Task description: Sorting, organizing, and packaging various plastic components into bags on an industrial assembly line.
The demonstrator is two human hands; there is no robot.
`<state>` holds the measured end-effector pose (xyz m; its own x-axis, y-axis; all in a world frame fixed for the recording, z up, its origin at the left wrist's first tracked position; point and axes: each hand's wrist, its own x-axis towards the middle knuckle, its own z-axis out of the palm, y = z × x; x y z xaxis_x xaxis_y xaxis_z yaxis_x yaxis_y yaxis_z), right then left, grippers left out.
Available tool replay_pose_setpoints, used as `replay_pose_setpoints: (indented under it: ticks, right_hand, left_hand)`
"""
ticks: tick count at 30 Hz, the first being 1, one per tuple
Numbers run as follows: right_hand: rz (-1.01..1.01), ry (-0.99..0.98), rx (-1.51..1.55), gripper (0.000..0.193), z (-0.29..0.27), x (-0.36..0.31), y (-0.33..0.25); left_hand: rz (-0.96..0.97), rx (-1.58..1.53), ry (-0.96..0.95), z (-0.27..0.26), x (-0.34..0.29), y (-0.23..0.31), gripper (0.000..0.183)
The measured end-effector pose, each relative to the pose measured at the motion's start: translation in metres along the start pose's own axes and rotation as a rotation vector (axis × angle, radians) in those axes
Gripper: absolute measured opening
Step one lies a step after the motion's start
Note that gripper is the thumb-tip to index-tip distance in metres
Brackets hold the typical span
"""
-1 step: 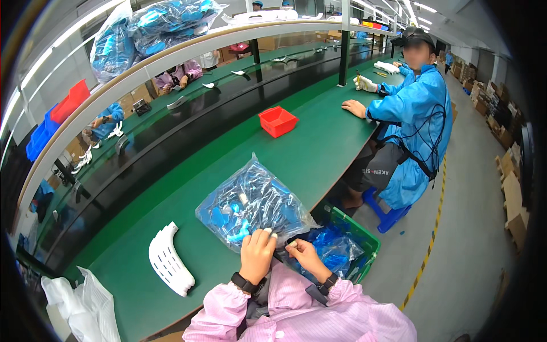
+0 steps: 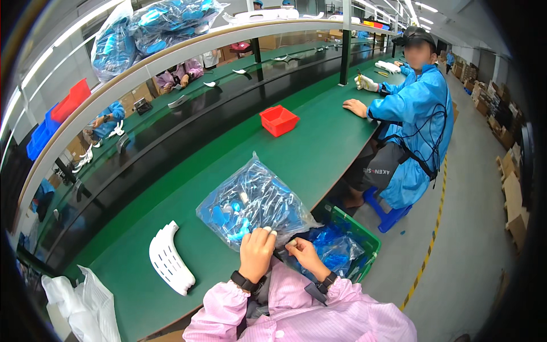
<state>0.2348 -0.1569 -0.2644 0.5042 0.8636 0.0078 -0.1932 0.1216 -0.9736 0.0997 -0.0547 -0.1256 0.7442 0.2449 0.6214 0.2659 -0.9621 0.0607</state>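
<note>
A clear plastic bag (image 2: 259,196) holding blue and a few white pieces lies on the green table in front of me. My left hand (image 2: 256,253) is closed at the bag's near edge, its fingers curled together over the plastic and the thumb hidden. To its right, my right hand (image 2: 307,256) pinches at the bag's near right corner with thumb and forefinger. A curved white slotted plastic part (image 2: 169,259) rests on the table to the left, apart from both hands.
A green crate (image 2: 370,251) with blue plastic stands beside the table's right edge. Farther up the table sits a red bin (image 2: 279,121). A co-worker in blue (image 2: 416,108) sits at the right. White plastic sheeting (image 2: 82,302) lies at lower left; a shelf (image 2: 188,47) runs above the bench.
</note>
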Motion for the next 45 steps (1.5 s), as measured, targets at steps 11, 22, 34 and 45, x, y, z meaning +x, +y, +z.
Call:
replay_pose_setpoints:
  ticks: [11,22,34,45]
  right_hand:
    - [-0.55,0.135,-0.374,0.017,-0.007,-0.022,-0.082]
    - [-0.456,-0.145,-0.637,0.032,0.048,-0.007,-0.102]
    - [-0.703,-0.113,-0.938,0.015,0.045,0.004,-0.087]
    - [-0.787,-0.186,-0.85,0.019,0.036,-0.006,-0.121]
  left_hand:
    - [-0.394,-0.408,0.248,-0.042,0.028,-0.01,0.024]
    - [-0.428,-0.247,0.113,-0.032,0.001,0.0,0.034]
    - [-0.913,-1.171,0.29,-0.018,0.009,-0.01,0.029]
    - [-0.951,-0.95,0.31,-0.033,0.001,-0.011,0.035]
